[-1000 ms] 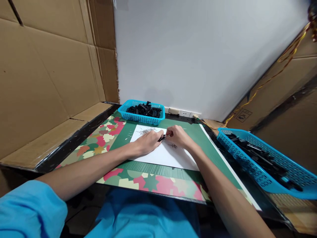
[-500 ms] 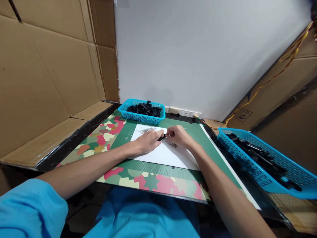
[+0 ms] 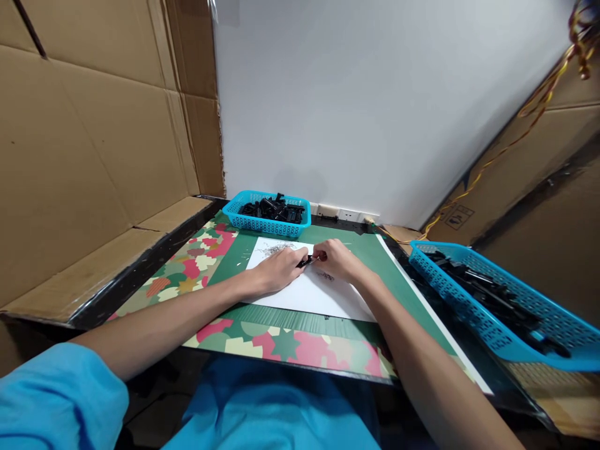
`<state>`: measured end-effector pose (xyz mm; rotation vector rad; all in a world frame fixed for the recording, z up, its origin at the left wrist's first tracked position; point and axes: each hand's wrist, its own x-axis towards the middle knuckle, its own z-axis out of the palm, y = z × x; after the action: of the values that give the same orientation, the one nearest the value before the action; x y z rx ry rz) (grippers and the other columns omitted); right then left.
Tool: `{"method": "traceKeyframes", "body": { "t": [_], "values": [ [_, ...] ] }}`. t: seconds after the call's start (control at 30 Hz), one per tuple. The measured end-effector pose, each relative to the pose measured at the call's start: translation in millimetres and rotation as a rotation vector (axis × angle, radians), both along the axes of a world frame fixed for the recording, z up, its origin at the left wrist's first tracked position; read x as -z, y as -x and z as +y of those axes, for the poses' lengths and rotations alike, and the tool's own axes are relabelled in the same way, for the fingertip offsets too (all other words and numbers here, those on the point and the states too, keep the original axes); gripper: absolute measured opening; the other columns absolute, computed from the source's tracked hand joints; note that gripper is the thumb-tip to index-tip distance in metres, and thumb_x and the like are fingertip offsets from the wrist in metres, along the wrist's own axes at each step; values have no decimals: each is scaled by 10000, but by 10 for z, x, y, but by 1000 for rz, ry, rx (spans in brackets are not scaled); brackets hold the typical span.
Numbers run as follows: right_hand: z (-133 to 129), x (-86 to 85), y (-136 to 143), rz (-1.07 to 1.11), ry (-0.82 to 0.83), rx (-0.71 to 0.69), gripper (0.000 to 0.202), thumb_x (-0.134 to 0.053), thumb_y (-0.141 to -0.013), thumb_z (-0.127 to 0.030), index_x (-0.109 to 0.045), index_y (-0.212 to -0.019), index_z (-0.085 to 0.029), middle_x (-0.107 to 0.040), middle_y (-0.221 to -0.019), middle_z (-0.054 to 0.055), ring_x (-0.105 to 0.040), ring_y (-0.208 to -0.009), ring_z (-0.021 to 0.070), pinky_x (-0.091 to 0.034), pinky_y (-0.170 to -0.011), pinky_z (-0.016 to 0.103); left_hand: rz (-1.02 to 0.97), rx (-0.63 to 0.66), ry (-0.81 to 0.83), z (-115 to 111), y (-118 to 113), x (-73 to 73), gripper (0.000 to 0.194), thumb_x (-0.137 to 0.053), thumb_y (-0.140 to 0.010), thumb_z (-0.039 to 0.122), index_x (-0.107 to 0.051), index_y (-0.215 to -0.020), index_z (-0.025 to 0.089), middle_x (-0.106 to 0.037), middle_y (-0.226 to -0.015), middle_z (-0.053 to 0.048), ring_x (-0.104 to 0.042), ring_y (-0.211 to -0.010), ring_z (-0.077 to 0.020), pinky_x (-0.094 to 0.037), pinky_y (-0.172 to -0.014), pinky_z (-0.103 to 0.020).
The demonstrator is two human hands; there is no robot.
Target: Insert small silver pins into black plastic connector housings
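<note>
A small black plastic part point(image 3: 304, 262) is gripped in the closed fingers of my left hand point(image 3: 280, 269), above a white sheet point(image 3: 300, 297). My right hand point(image 3: 338, 257) pinches at the part's right end; a thin, shiny sliver shows there, too small to name. On the sheet beyond my left hand lies a pile of tiny metal pieces point(image 3: 277, 247). A second, smaller heap of them point(image 3: 325, 275) sits below my right hand, partly covered by it.
A blue basket point(image 3: 267, 226) of black parts stands at the back of the patterned green mat point(image 3: 365, 237). Another blue basket point(image 3: 487, 331) with longer black parts is at the right. Cardboard walls point(image 3: 103, 125) rise at the left; sockets point(image 3: 347, 215) and a yellow cable point(image 3: 497, 156) are behind.
The view has shifted slightly. Both hands stay together at the black part, with only a tiny shift in the fingers.
</note>
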<state>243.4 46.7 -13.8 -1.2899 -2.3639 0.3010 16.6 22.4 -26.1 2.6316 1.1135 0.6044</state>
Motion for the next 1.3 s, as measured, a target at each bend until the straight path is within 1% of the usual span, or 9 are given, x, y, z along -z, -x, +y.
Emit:
{"method": "traceKeyframes", "body": {
  "t": [0.17,0.33,0.4,0.5,0.63,0.73,0.83,1.03,1.3],
  "values": [
    [25,0,-51,56,23,-31,128,-636,-761,-98,-745,-771,-164,-646,-647,5,-469,-580,124,-286,-578,275,19,-13,-1,10,9,-4,62,-542,-1010,237,-596,-1035,218,-726,-910,-84,-685,-832,-276,-448,-700,-336],
    [63,-23,-159,166,43,-47,130,-671,-847,-194,-791,-808,-160,-622,-626,-7,-459,-590,128,-302,-597,282,20,-21,5,28,17,6,109,-571,-975,219,-609,-1077,218,-742,-965,-94,-697,-896,-289,-472,-738,-345],
    [80,-44,-192,241,54,-43,203,-641,-925,-264,-798,-848,-161,-663,-682,14,-490,-620,141,-339,-619,283,15,-15,6,29,16,5,111,-574,-969,214,-613,-1073,219,-744,-970,-93,-699,-899,-288,-476,-747,-348],
    [101,-60,-175,395,90,-44,361,-558,-1035,-425,-791,-939,-165,-723,-803,60,-598,-719,180,-455,-707,302,-1,-9,5,30,13,1,110,-572,-960,193,-614,-1057,223,-742,-953,-85,-700,-888,-287,-479,-756,-355],
    [119,16,-25,607,205,-78,517,-512,-1047,-613,-761,-1064,-160,-783,-1024,138,-728,-928,241,-575,-854,368,-28,-7,9,38,7,9,99,-585,-954,186,-620,-1038,222,-745,-945,-81,-706,-887,-288,-490,-767,-361],
    [132,116,87,708,280,-75,482,-577,-1015,-604,-750,-1048,-156,-791,-1063,151,-749,-958,248,-599,-881,388,-47,1,18,49,4,20,84,-584,-967,197,-631,-1033,218,-752,-963,-87,-717,-905,-291,-503,-777,-363],
    [144,186,131,772,319,-42,401,-637,-982,-542,-740,-1033,-158,-791,-1033,136,-751,-929,236,-604,-840,373,-66,-3,29,59,8,27,107,-584,-988,231,-645,-1074,214,-759,-984,-101,-726,-917,-301,-518,-784,-372],
    [160,227,122,838,350,4,327,-671,-951,-476,-712,-1042,-164,-785,-1024,120,-754,-938,229,-611,-822,354,-96,4,52,74,22,31,158,-617,-985,251,-667,-1130,213,-765,-1001,-110,-736,-940,-305,-541,-819,-384],
    [189,293,140,847,344,31,313,-679,-939,-480,-710,-1003,-176,-794,-998,123,-767,-932,246,-623,-816,361,-114,29,50,92,24,41,108,-609,-972,212,-665,-1065,211,-749,-961,-86,-709,-884,-278,-511,-788,-370]
  ]
}}
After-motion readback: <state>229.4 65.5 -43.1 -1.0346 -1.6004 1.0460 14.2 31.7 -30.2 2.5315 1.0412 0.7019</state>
